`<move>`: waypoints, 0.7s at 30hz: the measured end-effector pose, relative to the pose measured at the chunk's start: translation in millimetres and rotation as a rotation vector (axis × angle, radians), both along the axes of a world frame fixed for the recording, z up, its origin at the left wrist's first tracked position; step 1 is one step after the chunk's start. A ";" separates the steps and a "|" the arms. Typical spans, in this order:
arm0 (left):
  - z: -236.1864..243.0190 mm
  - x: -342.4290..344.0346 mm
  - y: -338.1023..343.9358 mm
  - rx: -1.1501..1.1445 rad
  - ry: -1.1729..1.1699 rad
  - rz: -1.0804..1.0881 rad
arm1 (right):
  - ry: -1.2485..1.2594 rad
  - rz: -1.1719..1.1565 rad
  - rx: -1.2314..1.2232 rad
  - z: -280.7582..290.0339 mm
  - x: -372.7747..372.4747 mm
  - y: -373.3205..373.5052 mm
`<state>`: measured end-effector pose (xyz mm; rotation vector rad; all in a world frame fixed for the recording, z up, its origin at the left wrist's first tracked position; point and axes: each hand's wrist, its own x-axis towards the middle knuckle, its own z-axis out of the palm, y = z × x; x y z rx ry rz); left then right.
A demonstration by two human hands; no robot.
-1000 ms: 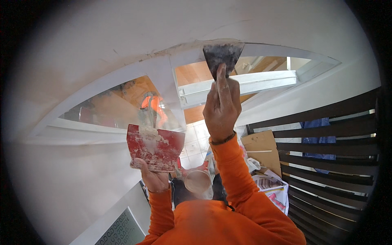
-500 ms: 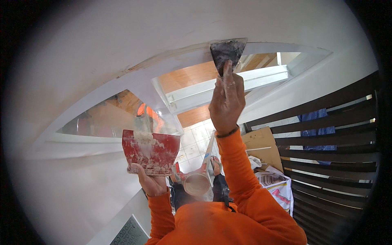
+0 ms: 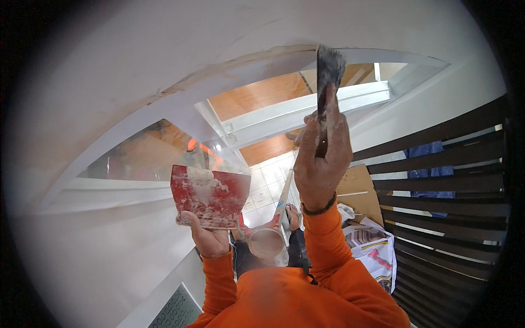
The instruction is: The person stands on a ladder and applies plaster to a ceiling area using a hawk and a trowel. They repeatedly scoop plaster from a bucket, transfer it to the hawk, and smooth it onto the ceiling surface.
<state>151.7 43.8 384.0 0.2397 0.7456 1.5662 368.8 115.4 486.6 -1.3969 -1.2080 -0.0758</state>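
Observation:
My left hand (image 3: 205,238) grips a red wide scraper (image 3: 213,197) held low at the left, smeared with pale putty. My right hand (image 3: 325,153) is wrapped round a dark putty knife (image 3: 331,63), its blade turned nearly edge-on and reaching up to the curved top edge of a white frame (image 3: 219,112). Rough beige filler (image 3: 213,74) runs along that edge below the white wall (image 3: 202,33); whether the blade touches it I cannot tell. Wood-coloured panels and glazing show through the openings in the frame.
A dark slatted railing (image 3: 443,186) runs down the right, a blue cloth (image 3: 424,164) behind it. Cardboard (image 3: 355,183) and a white bag (image 3: 372,257) lie at its left. A round pale container (image 3: 266,246) sits between my legs above the tiled floor (image 3: 262,175). A patterned panel (image 3: 172,309) is at lower left.
My right hand has moved rightward, and the putty knife has turned from flat-on to nearly edge-on. My left hand with the red scraper has shifted slightly up and right since half a second ago.

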 end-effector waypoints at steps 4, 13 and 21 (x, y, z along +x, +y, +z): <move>0.5 2.0 -0.7 -0.003 0.016 0.011 | 0.179 0.094 -0.085 25.8 -5.6 -0.4; 11.1 12.4 3.9 0.045 0.006 0.017 | 0.246 0.240 -0.285 47.5 -50.4 -15.6; 5.2 6.4 3.4 0.065 0.082 0.004 | 0.076 0.337 -0.225 16.6 -50.0 -22.9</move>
